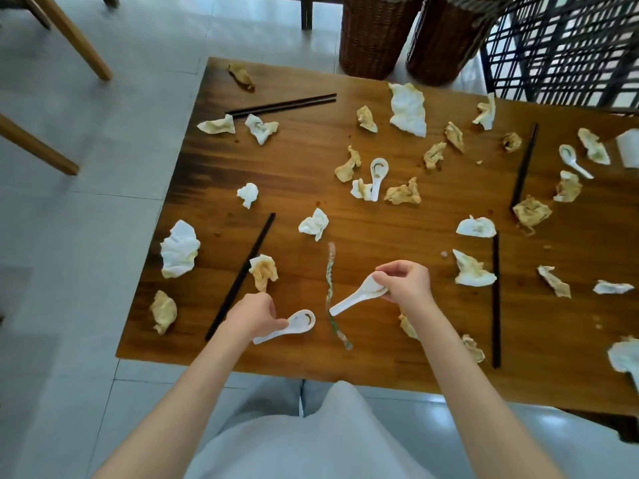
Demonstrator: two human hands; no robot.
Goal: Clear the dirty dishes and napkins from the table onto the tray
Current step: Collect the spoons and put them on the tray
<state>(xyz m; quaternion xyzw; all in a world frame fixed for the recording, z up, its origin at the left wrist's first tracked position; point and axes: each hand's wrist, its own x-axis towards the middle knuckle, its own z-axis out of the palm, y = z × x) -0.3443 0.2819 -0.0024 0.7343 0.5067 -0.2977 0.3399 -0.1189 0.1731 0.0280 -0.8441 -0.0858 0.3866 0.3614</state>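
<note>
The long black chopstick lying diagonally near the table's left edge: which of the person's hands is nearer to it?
Left. The left hand, holding a white spoon, sits right beside the chopstick, just to its right. The right hand, holding another spoon, is farther right.

One view only, from a camera worn on the person's head; it looks forward and steeply down, so the wooden surface point(345, 223) fills the middle of the frame and the person's own torso and forearms rise from the bottom edge; the near edge of the surface lies just ahead of the body, the far edge runs close to the top; the wide lens bends straight lines toward the borders; tiled floor point(86, 236) shows at the left, wicker baskets point(373, 36) beyond the far edge, and the surface's right part runs out of frame.
</note>
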